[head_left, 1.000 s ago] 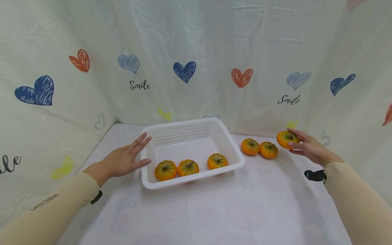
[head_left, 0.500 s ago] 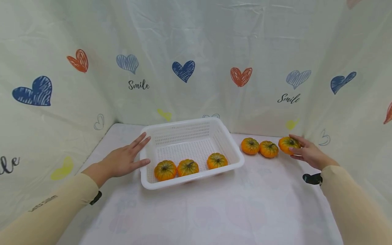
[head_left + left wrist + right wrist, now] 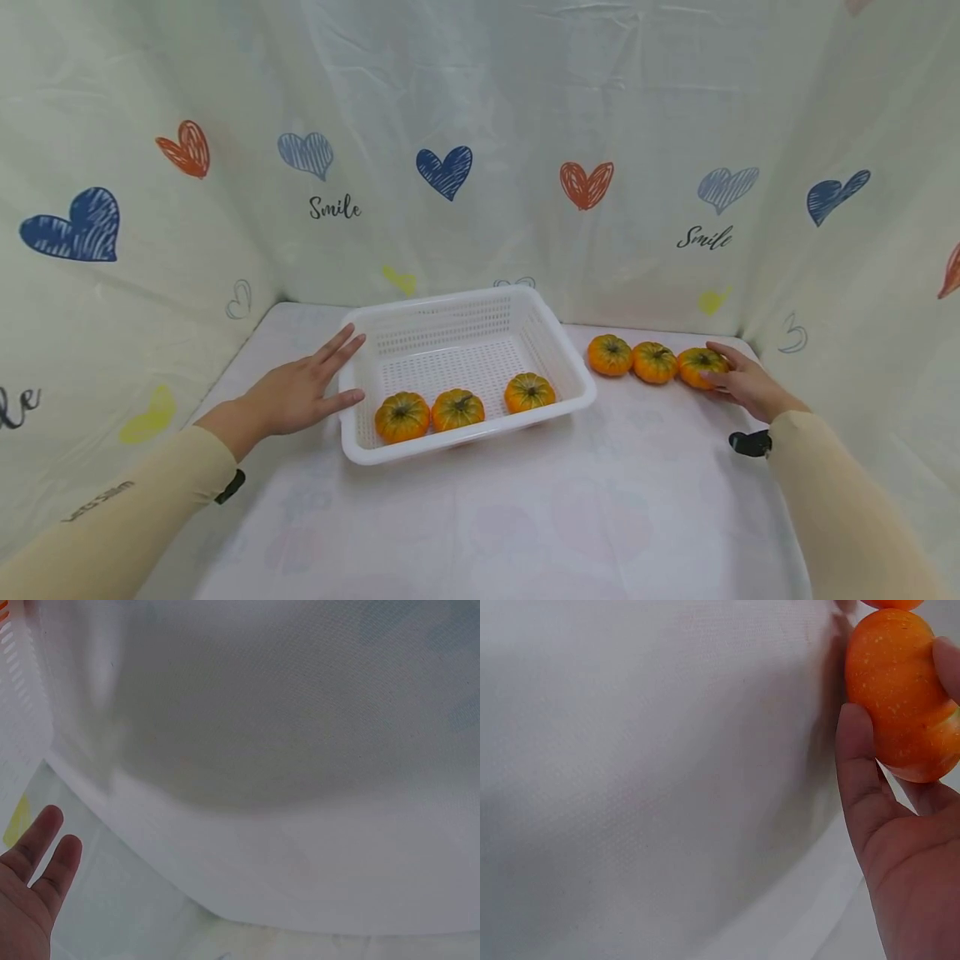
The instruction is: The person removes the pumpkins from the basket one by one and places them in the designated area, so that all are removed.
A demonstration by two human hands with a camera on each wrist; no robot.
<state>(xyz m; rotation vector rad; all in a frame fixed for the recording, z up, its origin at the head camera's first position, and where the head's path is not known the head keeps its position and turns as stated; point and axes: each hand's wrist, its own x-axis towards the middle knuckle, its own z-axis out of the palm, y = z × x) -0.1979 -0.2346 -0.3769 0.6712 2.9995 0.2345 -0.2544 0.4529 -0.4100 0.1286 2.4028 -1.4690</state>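
My right hand (image 3: 750, 385) grips a small orange and green pumpkin (image 3: 700, 365), thumb and fingers about its sides, at the right end of a row on the table. Two similar pumpkins, one in the middle (image 3: 654, 362) and one at the left (image 3: 610, 356), complete this row. The right wrist view shows the gripped pumpkin (image 3: 896, 690) up close. At the left rim of a white perforated basket (image 3: 457, 360), my left hand (image 3: 296, 393) lies with fingers spread; I cannot tell whether it touches. Along the basket's near side sit three pumpkins (image 3: 458, 410).
A pale cloth covers the table (image 3: 480, 525). Behind and at both sides hangs a light curtain (image 3: 510, 100) printed with hearts and the word "Smile". The row of pumpkins lies right of the basket, near the table's back edge.
My right hand has lowered the pumpkin from above the table to the right end of the row, beside the other two. My left hand keeps its place at the basket.
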